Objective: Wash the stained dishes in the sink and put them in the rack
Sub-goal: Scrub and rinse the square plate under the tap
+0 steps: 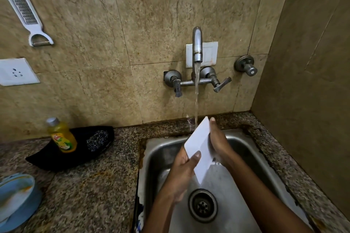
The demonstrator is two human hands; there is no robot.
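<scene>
A white square plate is held on edge over the steel sink, its top corner under the running water from the tap. My left hand grips its lower left edge, thumb on the front face. My right hand lies flat against its right side, fingers pointing up. Stained light blue dishes are stacked on the counter at the far left. No rack is in view.
A yellow dish soap bottle and a steel scrubber sit on a black tray on the granite counter. Tap handles stick out from the tiled wall. A grater hangs at upper left. The drain is below my hands.
</scene>
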